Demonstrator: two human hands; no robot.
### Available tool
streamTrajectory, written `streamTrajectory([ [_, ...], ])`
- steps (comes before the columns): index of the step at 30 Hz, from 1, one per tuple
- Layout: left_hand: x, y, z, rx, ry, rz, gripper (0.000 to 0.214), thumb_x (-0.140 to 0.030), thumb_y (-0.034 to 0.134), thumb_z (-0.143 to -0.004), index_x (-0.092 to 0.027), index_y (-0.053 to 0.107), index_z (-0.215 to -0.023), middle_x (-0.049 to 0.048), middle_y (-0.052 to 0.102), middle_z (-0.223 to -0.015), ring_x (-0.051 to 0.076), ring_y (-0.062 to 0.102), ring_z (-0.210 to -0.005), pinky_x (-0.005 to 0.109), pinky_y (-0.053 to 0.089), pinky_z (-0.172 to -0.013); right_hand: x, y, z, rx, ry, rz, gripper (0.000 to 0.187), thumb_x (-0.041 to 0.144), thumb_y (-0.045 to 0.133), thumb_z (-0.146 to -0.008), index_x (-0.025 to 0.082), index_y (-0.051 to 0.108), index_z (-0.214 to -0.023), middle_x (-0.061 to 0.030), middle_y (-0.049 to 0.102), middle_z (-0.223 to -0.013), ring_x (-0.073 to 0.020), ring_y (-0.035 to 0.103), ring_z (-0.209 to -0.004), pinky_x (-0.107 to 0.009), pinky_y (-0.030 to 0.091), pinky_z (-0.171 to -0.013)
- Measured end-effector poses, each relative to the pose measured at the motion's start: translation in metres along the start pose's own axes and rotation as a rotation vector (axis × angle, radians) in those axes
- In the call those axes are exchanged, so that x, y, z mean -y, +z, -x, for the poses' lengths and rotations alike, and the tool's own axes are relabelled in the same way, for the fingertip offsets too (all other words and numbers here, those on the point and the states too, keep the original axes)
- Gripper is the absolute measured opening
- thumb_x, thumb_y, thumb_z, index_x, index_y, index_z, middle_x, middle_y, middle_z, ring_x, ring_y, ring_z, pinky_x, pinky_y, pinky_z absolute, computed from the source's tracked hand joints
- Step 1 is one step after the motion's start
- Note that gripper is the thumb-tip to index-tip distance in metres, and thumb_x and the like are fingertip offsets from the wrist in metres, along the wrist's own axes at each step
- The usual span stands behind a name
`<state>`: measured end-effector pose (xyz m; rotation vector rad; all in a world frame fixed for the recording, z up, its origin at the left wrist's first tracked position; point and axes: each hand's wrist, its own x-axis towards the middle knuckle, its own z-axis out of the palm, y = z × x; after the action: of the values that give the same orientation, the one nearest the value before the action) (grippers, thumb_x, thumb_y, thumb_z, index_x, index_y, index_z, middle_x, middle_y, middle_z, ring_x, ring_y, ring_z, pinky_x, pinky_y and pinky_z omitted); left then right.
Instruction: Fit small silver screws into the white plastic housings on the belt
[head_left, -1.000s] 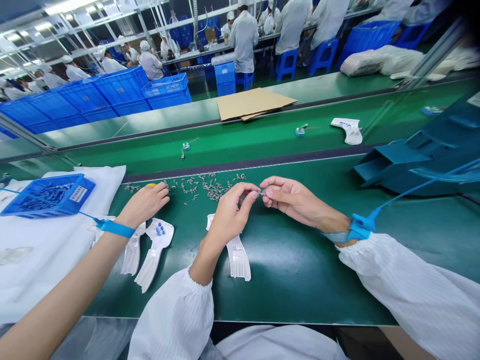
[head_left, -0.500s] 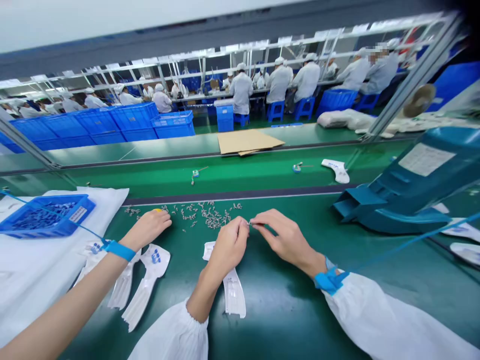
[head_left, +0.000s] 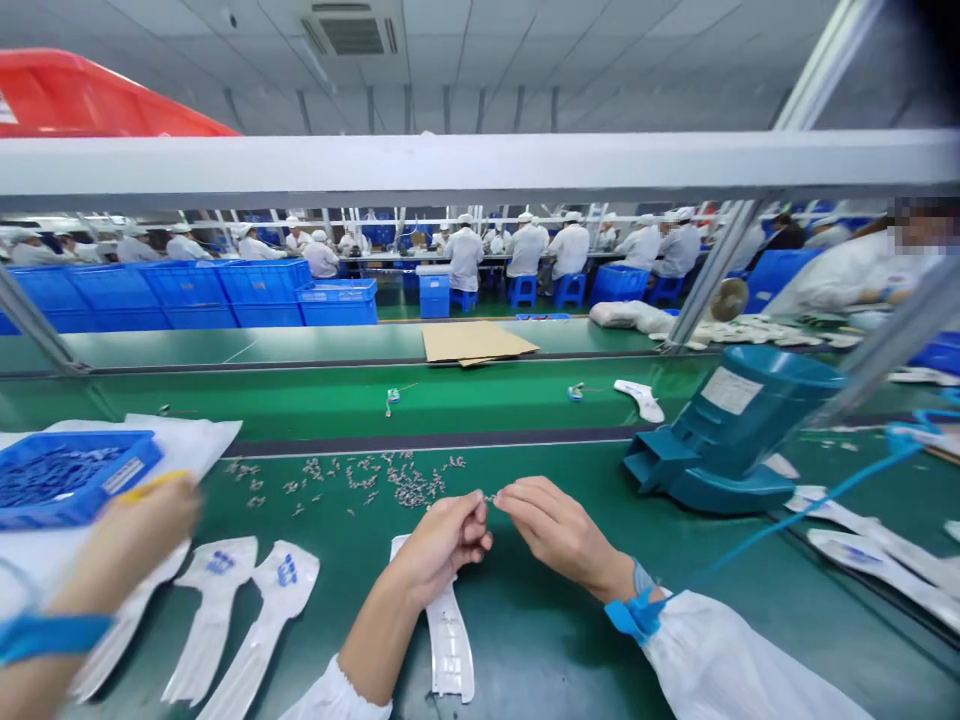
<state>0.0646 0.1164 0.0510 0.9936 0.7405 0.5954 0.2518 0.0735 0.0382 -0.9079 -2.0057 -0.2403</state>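
Taking the meeting fingertips as the centre of the dial, the biggest change is at nine o'clock, where a co-worker's hand (head_left: pixel 154 525), blurred and carrying something yellow (head_left: pixel 154 487), has gone from the edge of the loose metal parts (head_left: pixel 416 485) to beside the blue tray (head_left: pixel 124 478); the view has also tipped upward, bringing in a red tub (head_left: pixel 90 100) high at ten o'clock; the person's left hand (head_left: pixel 442 548) has rolled a little, so that its lower fingers now show loosely curled, while the right hand (head_left: pixel 559 525) meets it as before; I judge from this that the same fine fingertip work goes on, with the parts now less crowded by the neighbour; thumb and forefinger of each hand look pinched together, with almost no gap, on a small metal piece (head_left: pixel 489 498) held between them above the green table (head_left: pixel 555 650); how much of it each hand grips I cannot tell; the piece shows only as a thin, silvery glint, most of it hidden by the fingers, its shape too small to make out; the loose parts lie from nine to ten o'clock, grey and shiny, densest just beside the left hand and sparser farther out; a white shell (head_left: pixel 451 650), curved and ribbed inside, lies towards seven o'clock, partly under the left hand and wrist; a teal holder (head_left: pixel 720 440) stands near two o'clock, well apart from the right hand.
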Motion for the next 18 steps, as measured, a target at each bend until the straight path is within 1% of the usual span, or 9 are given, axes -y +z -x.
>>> streamTrajectory([
  [2,-0.002,0.0,0.0,-0.013,0.013,0.028,0.051,-0.063,0.074,-0.067,-0.021,0.046,-0.07,-0.0097,0.032,-0.053,0.01,0.048,-0.056,0.019,0.032,-0.05,-0.001,-0.024,-0.009,-0.038,0.081,0.065,0.034,0.01,0.053,-0.093,0.031,0.069,-0.115,-0.0073,0.074,-0.095,-0.0242,0.071,-0.085,-0.04,0.061,-0.076],
  [4,-0.005,-0.001,-0.001,-0.04,0.038,0.046,0.052,-0.064,0.075,-0.066,-0.021,0.046,-0.071,-0.0098,0.032,-0.054,0.01,0.045,-0.055,0.019,0.031,-0.05,-0.008,-0.062,-0.02,-0.099,0.192,0.19,0.027,0.016,0.056,-0.094,0.031,0.071,-0.11,-0.0073,0.072,-0.097,-0.0252,0.069,-0.088,-0.041,0.059,-0.079],
  [7,-0.008,-0.002,0.001,-0.074,0.072,0.042,0.05,-0.064,0.073,-0.067,-0.021,0.048,-0.071,-0.0095,0.033,-0.055,0.009,0.042,-0.055,0.02,0.031,-0.05,-0.034,-0.144,-0.033,-0.169,0.378,0.423,0.02,0.026,0.058,-0.095,0.03,0.07,-0.11,-0.0086,0.071,-0.106,-0.0301,0.067,-0.096,-0.047,0.053,-0.089],
  [8,-0.008,-0.002,0.002,-0.081,0.08,0.03,0.049,-0.064,0.073,-0.068,-0.021,0.049,-0.071,-0.009,0.034,-0.056,0.01,0.042,-0.055,0.02,0.031,-0.051,-0.046,-0.173,-0.037,-0.145,0.435,0.497,0.019,0.03,0.056,-0.096,0.03,0.07,-0.109,-0.0092,0.072,-0.108,-0.0311,0.066,-0.096,-0.047,0.052,-0.089],
  [10,-0.008,-0.002,0.002,-0.084,0.092,-0.008,0.048,-0.063,0.071,-0.07,-0.02,0.051,-0.071,-0.0078,0.037,-0.057,0.01,0.043,-0.057,0.02,0.032,-0.052,-0.072,-0.227,-0.041,-0.086,0.511,0.61,0.016,0.038,0.057,-0.095,0.031,0.072,-0.097,-0.0078,0.074,-0.093,-0.0293,0.067,-0.081,-0.042,0.052,-0.078],
  [12,-0.008,-0.002,0.0,-0.079,0.103,-0.061,0.046,-0.063,0.069,-0.072,-0.019,0.053,-0.072,-0.0065,0.04,-0.059,0.011,0.043,-0.058,0.021,0.033,-0.054,-0.096,-0.267,-0.043,-0.025,0.587,0.667,0.02,0.044,0.062,-0.09,0.029,0.071,-0.082,-0.0068,0.072,-0.074,-0.026,0.065,-0.066,-0.038,0.05,-0.065],
  [13,-0.009,-0.003,-0.001,-0.077,0.109,-0.091,0.046,-0.063,0.068,-0.073,-0.019,0.054,-0.072,-0.006,0.041,-0.06,0.011,0.043,-0.059,0.021,0.033,-0.054,-0.105,-0.281,-0.043,0.025,0.624,0.676,0.025,0.047,0.063,-0.088,0.027,0.07,-0.074,-0.0064,0.07,-0.068,-0.0242,0.064,-0.06,-0.036,0.048,-0.06],
  [15,-0.011,-0.004,-0.002,-0.079,0.127,-0.155,0.047,-0.065,0.067,-0.073,-0.019,0.055,-0.072,-0.0052,0.043,-0.061,0.012,0.045,-0.06,0.022,0.034,-0.056,-0.116,-0.297,-0.044,0.12,0.676,0.674,0.029,0.047,0.067,-0.084,0.024,0.068,-0.067,-0.0061,0.07,-0.063,-0.0222,0.063,-0.055,-0.033,0.046,-0.055],
  [18,-0.011,-0.008,0.012,-0.13,0.173,-0.25,0.049,-0.068,0.067,-0.071,-0.02,0.057,-0.072,-0.0041,0.045,-0.062,0.014,0.046,-0.062,0.023,0.035,-0.057,-0.115,-0.296,-0.046,0.184,0.705,0.679,0.024,0.04,0.065,-0.084,0.019,0.071,-0.075,-0.0112,0.074,-0.074,-0.0269,0.067,-0.065,-0.036,0.049,-0.062],
])
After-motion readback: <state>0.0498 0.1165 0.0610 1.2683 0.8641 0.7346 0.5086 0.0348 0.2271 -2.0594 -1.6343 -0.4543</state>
